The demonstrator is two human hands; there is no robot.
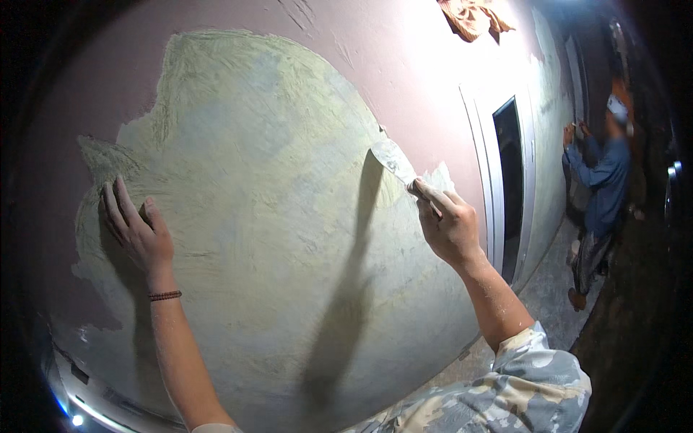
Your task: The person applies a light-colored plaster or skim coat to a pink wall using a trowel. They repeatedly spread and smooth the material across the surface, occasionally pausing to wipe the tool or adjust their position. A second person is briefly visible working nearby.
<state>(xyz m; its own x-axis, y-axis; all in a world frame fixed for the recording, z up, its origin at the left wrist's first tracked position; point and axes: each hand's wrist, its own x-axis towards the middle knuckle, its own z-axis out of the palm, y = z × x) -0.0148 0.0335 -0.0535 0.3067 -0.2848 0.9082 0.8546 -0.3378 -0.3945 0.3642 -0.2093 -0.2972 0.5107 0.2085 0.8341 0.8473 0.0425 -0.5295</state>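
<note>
My right hand [451,222] grips a putty knife [393,162] by its handle. The blade, smeared with pale material, lies at the upper right border of a large scraped patch [253,173] on the wall, where pinkish paint [404,108] begins. Fingers spread, my left hand [138,227] rests against the patch near its left border; a dark bead bracelet [164,295] circles that wrist. The patch is yellowish grey and rough, with a ragged outline. Long shadows of my arms fall across it.
Right of the patch is a white-framed opening [509,180] with a dark inside. A crumpled brown cloth [473,18] hangs high on the wall. Farther right, another person in blue [606,177] stands with raised hands at the wall. Grey floor [552,310] runs along its foot.
</note>
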